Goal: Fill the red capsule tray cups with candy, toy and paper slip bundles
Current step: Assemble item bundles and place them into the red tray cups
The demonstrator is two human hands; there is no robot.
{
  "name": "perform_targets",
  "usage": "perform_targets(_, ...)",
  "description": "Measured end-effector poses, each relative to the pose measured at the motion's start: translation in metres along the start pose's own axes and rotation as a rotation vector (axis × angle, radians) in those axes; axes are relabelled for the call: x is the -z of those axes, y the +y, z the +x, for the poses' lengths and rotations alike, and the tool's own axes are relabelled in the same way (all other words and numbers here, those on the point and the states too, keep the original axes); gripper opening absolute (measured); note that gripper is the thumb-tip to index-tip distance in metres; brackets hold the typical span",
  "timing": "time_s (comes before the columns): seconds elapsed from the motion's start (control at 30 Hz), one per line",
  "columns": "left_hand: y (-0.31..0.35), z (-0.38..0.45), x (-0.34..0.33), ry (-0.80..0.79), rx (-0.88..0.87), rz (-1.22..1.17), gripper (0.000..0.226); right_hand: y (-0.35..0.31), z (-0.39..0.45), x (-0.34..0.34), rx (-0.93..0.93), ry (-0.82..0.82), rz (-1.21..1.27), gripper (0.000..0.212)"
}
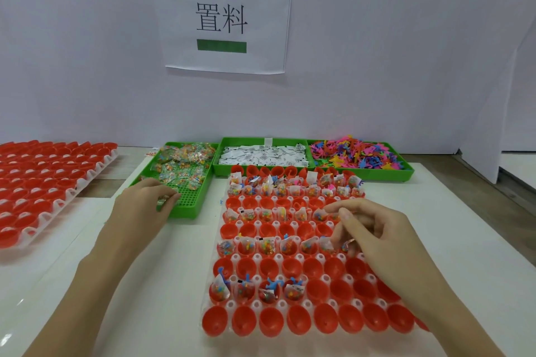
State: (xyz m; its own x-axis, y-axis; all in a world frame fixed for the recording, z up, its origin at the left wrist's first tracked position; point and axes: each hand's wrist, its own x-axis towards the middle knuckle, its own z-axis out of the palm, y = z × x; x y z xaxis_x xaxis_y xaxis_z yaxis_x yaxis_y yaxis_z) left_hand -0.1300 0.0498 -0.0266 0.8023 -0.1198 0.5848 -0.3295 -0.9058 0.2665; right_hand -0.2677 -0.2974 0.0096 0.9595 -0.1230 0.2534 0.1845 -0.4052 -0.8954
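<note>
At the desk's near edge, I watch the red capsule tray (298, 324) sit about half served: alternate rows of cups hold bundles, and the row second from the near edge carries only four, at its left end. My left hand (146, 201) rests at the near end of the green candy bin (190, 207), fingers curled on what looks like a candy packet (162, 200); the grip itself is partly hidden. My right hand (374, 229) hovers over the tray's right side, thumb and fingers pinched loosely; whether it holds anything I cannot tell.

Along the desk's far edge, the paper slip bin (261, 155) stands in the middle and the toy bin (356, 153) at the right, both touching the tray's far end. A second tray of empty red cups (43, 182) lies at the left edge.

I judge the bundles featherlight. The candy packets look crinkly and slick, best pinched at a sealed edge. The slips are thin and limp, likely to cling together, so one should be lifted by a corner. The rubbery toys look soft and tangled; take one by a limb and shake it free. The thin cups may tip or pop loose under pressure.
</note>
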Motion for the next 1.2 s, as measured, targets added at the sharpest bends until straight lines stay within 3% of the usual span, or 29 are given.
perform_targets(0.2,0.001,0.000,0.005,0.118,-0.025,-0.054,0.028,0.005,0.003,0.001,-0.018,0.019,-0.013,0.026)
perform_targets(0.33,0.013,-0.002,0.011,0.211,-0.107,-0.078,0.025,0.007,0.003,0.000,-0.027,0.014,-0.017,0.027)
perform_targets(0.6,0.049,-0.004,0.019,0.187,-0.220,-0.184,0.017,0.001,0.017,-0.010,0.033,-0.045,-0.082,0.022)
perform_targets(0.8,0.085,-0.017,0.011,-0.032,0.135,-0.828,0.017,-0.010,0.075,-0.010,0.111,-0.075,-0.312,0.019)
perform_targets(1.0,0.087,-0.016,0.015,-0.043,0.102,-0.786,0.014,-0.001,0.170,-0.021,0.128,-0.100,-0.554,0.016)
perform_targets(1.2,0.083,-0.013,0.015,-0.057,0.179,-0.876,0.014,0.034,0.230,-0.037,0.078,-0.266,-0.778,0.016)
